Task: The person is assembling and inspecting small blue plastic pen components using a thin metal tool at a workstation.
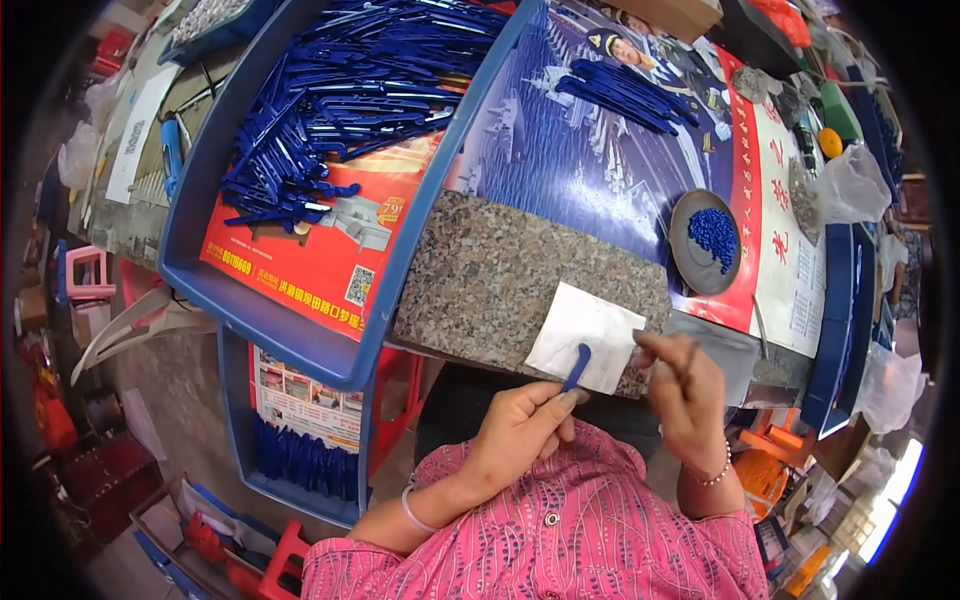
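My left hand [525, 425] pinches a slim blue plastic piece [577, 368] with a rounded end, which lies over a white square pad [570, 320]. The pad rests on a speckled granite slab [480, 270] at the front edge of the table. Just right of the pad hovers my right hand [685, 390], bent and smeared by motion; whether its fingertips hold anything is not visible. Beyond it, a round dark dish [684, 240] holds many small shiny blue bits [712, 238]. A loose bunch of similar slim blue pieces [630, 95] lies on the poster farther back.
On the left stands a large blue tray [400, 290], heaped with slim blue pieces [340, 90]. Below it, a second blue tray [235, 400] holds more. A printed poster [600, 190] covers the table. Clear plastic bags [855, 185] and another blue tray [845, 330] sit at the right.
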{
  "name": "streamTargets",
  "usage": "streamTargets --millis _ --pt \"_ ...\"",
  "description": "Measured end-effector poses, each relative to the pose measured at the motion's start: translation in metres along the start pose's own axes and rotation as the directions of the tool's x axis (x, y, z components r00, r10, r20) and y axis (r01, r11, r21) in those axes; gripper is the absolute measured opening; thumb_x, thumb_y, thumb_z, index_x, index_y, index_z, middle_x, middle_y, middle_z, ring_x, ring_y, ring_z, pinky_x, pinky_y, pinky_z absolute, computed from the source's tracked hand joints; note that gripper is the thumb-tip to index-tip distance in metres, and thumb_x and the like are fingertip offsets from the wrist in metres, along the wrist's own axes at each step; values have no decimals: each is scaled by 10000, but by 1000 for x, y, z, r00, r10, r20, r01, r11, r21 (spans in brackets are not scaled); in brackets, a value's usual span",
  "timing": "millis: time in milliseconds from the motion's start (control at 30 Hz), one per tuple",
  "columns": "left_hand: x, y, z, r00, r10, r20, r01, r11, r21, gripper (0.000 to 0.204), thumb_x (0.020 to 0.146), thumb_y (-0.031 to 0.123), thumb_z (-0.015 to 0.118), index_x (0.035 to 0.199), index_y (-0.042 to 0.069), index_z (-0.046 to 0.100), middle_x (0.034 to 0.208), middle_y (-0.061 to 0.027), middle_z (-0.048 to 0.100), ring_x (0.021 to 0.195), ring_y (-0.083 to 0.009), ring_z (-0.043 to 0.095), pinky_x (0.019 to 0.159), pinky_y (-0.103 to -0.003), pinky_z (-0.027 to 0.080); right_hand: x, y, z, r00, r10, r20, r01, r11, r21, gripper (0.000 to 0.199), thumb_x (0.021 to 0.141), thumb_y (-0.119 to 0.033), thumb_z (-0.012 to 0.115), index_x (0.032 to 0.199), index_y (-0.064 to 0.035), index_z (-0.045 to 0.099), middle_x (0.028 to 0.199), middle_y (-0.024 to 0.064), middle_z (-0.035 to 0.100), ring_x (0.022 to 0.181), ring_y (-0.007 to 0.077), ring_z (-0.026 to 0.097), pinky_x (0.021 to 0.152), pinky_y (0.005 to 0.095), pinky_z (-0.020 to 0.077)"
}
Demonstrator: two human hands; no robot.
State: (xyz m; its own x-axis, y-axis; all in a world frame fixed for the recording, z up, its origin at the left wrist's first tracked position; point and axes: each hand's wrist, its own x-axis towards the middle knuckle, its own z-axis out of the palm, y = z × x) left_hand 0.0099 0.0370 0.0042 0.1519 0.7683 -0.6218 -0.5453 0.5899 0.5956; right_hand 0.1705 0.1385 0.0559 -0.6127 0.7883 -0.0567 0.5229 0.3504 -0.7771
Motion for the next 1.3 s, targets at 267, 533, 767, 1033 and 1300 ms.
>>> streamTargets --millis 267,533,767,1033,1300 --pt "-2 -6 1 1000 -19 -24 18 998 -63 302 939 214 430 1003 -32 593 639 -2 534 461 -28 382 426 -174 296 -14 -2 -21 946 -274 -170 269 962 -55 468 928 -357 280 906 8 573 956 173 608 575 241 531 541 292 432" --pt "0 -15 4 987 131 -92 -118 983 140 171 902 128 512 986 -5 579 662 9 545 524 -31 478 467 -168 367 -16 -8 2 994 -80 -71 91 981 169 526 925 -447 327 901 4 597 928 168 637 607 169 582 534 241 471" --pt "-3 -13 8 971 207 -117 -189 970 151 137 885 123 539 907 -7 579 604 15 525 475 -28 464 419 -193 357 -4 -23 5 906 -415 -81 420 905 62 483 937 -417 319 868 -4 559 890 156 645 643 215 613 571 314 488" --pt "-20 -1 -7 952 -55 301 147 945 -293 233 948 192 400 1023 -5 498 577 -8 436 380 -34 311 362 -168 252 -24 -7 3 972 -64 -228 109 975 191 247 908 -148 366 927 6 559 763 99 578 587 129 466 560 252 379" --pt "-34 -14 4 802 -105 588 442 766 -466 246 956 224 363 1055 15 445 595 -51 461 320 -69 330 297 -171 265 -49 -1 28 916 224 332 -398 411 820 277 892 -188 509 981 68 564 617 29 532 479 57 445 445 182 349"
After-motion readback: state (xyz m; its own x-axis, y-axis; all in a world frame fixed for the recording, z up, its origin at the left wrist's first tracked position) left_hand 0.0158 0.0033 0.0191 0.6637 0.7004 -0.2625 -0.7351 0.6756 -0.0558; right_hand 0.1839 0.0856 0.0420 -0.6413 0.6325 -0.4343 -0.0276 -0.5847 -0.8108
